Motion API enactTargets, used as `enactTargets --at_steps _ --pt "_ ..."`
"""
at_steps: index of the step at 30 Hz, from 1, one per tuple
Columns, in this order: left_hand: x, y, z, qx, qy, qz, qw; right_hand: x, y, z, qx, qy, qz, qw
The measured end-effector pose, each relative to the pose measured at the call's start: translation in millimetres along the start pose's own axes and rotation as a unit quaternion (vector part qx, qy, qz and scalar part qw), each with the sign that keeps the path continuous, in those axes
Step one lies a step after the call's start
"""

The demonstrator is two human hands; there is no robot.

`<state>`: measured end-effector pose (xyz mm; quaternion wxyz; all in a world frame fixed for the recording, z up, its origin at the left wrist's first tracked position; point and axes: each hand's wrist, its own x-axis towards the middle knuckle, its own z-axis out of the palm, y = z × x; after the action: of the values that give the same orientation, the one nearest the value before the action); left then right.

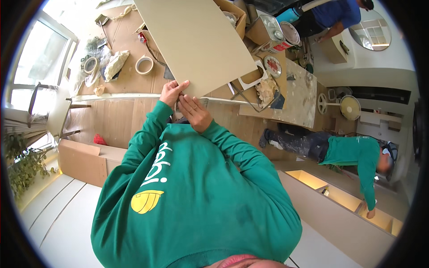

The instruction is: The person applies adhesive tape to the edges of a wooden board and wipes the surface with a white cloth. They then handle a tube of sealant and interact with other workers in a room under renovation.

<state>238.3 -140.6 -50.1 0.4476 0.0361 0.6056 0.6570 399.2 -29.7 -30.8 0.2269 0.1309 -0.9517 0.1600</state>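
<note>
A large flat beige panel [201, 44] lies over the work table, one corner pointing toward me. My left hand [171, 94] grips the panel at that near corner, its thumb side on the upper face and the other fingers curled at the edge. Just right of it, my right hand [195, 113], with a ring on one finger, has its fingers stretched out together beside the same corner. Whether its fingertips press on the panel edge I cannot tell. A tiny dark spot between the hands is too small to name.
Brown cardboard [120, 49] covers the table, with a tape roll [138, 67] and crumpled paper [116, 65]. Right of the panel stand a metal canister [263, 32], an open paint can [279, 46] and crumpled masking paper [267, 92]. Co-workers in green [348, 151] and blue [335, 15] are at right.
</note>
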Motion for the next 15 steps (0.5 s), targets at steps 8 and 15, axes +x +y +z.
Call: enactTargets --at_steps 8,15 --pt "-10.2 11.9 11.4 -0.023 -0.001 0.004 1.0 -18.6 61.2 -9.8 -0.051 0.071 0.085 0.993" --pt "-11.2 17.0 14.8 -0.047 -0.001 0.001 0.999 -21.3 97.0 -26.9 -0.073 0.053 0.065 0.994"
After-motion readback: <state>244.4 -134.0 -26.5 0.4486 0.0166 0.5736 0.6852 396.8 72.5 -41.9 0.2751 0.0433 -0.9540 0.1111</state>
